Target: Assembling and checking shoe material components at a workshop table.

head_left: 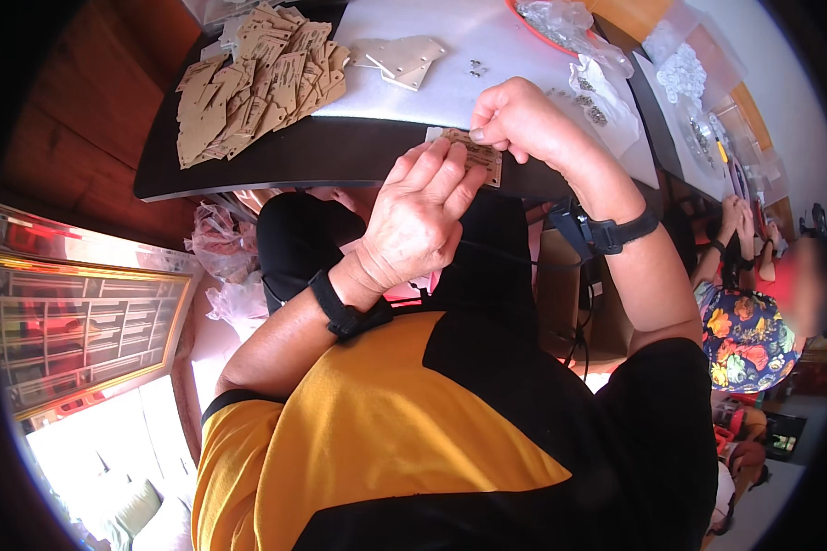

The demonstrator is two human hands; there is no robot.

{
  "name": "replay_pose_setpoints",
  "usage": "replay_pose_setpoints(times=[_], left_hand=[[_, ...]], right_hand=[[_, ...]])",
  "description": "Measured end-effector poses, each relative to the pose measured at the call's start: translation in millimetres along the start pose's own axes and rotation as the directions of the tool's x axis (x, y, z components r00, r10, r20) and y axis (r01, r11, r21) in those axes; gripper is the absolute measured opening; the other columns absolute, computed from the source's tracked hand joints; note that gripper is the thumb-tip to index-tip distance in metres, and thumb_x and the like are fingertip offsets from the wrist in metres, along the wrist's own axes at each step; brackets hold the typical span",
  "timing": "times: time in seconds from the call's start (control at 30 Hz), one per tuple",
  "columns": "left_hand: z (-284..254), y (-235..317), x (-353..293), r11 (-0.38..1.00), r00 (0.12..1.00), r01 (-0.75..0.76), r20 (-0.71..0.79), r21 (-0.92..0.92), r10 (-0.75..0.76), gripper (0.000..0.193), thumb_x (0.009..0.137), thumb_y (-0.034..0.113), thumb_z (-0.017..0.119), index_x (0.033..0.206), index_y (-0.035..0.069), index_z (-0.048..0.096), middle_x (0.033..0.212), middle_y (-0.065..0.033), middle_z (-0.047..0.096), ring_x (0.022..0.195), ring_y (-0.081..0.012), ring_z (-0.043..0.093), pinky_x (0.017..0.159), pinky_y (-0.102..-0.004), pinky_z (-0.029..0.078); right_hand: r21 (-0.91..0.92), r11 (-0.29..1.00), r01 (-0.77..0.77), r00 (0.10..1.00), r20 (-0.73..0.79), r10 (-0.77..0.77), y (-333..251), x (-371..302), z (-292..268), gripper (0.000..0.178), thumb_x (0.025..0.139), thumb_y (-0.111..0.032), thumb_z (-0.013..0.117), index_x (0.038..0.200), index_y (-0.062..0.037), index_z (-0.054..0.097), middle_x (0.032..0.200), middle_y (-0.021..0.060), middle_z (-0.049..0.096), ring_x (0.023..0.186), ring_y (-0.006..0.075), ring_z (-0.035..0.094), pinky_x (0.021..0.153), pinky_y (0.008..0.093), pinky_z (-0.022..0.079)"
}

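A tan printed card (489, 165) with small holes lies at the near edge of the dark table, a white edge showing beside it. My left hand (418, 207) holds it down, fingers pressed together over its left part. At the card's far right corner my right hand (524, 121) is closed in a pinch; whatever its fingertips hold is hidden or too small to name. Beyond the hands, a few tiny metal pieces (477, 69) lie on a white sheet (368, 96). Several pale, blank plates with holes (406, 60) are stacked loosely to their left.
A large heap of tan cards (257, 87) covers the table's left end. Far right are a red tray (533, 23) with a plastic bag and small metal parts (593, 108) on white wrapping. Another person in a floral garment (749, 340) sits at right, hands at the adjoining table.
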State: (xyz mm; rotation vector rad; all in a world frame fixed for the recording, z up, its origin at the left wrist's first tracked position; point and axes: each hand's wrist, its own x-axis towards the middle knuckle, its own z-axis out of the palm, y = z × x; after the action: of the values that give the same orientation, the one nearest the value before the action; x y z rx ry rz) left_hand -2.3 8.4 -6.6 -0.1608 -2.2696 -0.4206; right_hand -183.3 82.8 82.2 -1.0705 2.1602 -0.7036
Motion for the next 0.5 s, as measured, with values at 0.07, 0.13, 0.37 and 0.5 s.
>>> replay_pose_setpoints(times=[0.07,0.13,0.37,0.5], left_hand=[[0.1,-0.4,-0.2,1.0,1.0,0.004,0.003,0.004,-0.004,0.059,0.059,0.002,0.063,0.118,0.002,0.062,0.123,-0.0185,0.057,0.118,-0.0375,0.053,0.1,-0.0478,0.043],[-1.0,-0.3,0.5,1.0,1.0,0.002,0.01,0.0,-0.002,0.059,0.059,0.003,0.063,0.117,0.002,0.062,0.123,-0.0186,0.057,0.118,-0.0374,0.053,0.101,-0.0477,0.042],[-2.0,-0.5,0.6,1.0,1.0,0.004,0.012,-0.001,-0.004,0.059,0.058,0.003,0.063,0.117,0.001,0.062,0.123,-0.0185,0.056,0.119,-0.0368,0.053,0.101,-0.047,0.042],[-1.4,-1.2,0.5,1.0,1.0,0.005,0.025,0.011,-0.005,0.059,0.058,0.003,0.063,0.117,0.001,0.062,0.123,-0.0184,0.056,0.12,-0.0364,0.053,0.101,-0.0465,0.042]], right_hand=[[0.053,0.998,0.033,0.999,0.015,-0.034,1.7,-0.4,-0.8,0.005,0.081,-0.003,0.065,0.076,-0.001,0.065,0.06,0.0011,0.053,0.044,0.008,0.044,0.039,0.0238,0.034],[0.074,0.997,0.03,0.999,0.028,-0.032,4.5,-1.5,-3.0,0.005,0.081,-0.003,0.064,0.076,-0.0012,0.065,0.06,0.0008,0.053,0.045,0.0079,0.044,0.04,0.0238,0.034],[0.051,0.998,0.022,1.0,0.013,-0.022,3.1,-2.5,-1.5,0.006,0.081,-0.004,0.064,0.076,-0.0019,0.063,0.06,-0.0001,0.052,0.047,0.0078,0.045,0.042,0.0237,0.035],[0.057,0.998,0.034,0.999,0.04,-0.036,5.4,-0.1,-3.4,0.006,0.081,-0.004,0.064,0.076,-0.0017,0.063,0.06,0.0,0.052,0.046,0.0079,0.045,0.041,0.0239,0.035]])
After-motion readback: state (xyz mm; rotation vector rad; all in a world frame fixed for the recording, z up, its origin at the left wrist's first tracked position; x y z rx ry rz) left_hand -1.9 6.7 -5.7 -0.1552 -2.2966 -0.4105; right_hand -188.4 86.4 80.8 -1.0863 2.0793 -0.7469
